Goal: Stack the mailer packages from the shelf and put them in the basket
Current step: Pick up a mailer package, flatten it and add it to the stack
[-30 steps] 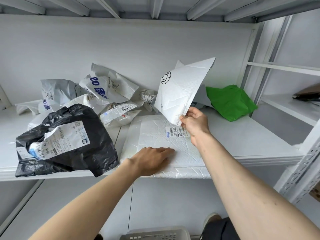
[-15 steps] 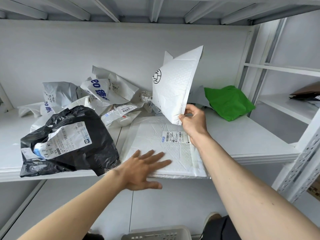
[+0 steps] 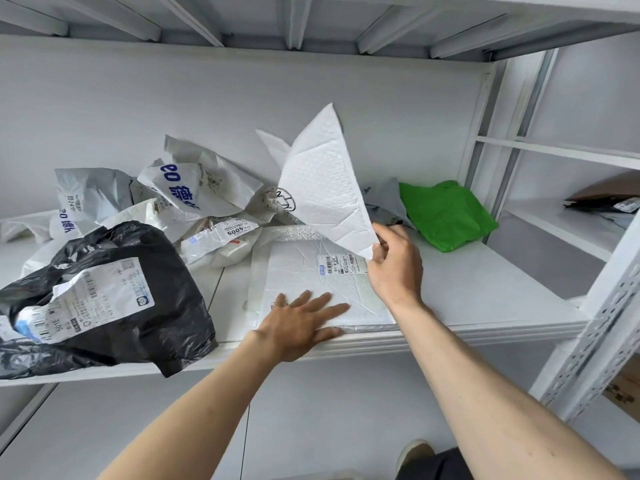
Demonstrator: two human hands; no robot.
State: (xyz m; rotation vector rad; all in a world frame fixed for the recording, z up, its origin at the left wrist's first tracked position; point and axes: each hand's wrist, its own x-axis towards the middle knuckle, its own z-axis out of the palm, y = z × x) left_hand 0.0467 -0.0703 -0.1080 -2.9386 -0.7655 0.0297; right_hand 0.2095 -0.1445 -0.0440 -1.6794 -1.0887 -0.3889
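Black mailer (image 3: 104, 292) overhangs shelf (image 3: 485, 299) front edge. Left hand (image 3: 301, 327), fingers flat, presses flat white mailer (image 3: 311, 271) near that edge. Right hand (image 3: 394, 265) pinches lifted padded mailer (image 3: 322, 192) by one corner; slip risk.

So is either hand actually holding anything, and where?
The right hand pinches the white bubble mailer by its lower corner. The left hand only rests flat on another mailer.

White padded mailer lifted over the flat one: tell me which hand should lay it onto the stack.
Right. The right hand already pinches the lifted white padded mailer by its lower corner above the flat white bubble mailer. The left hand lies flat on that mailer, steadying it.
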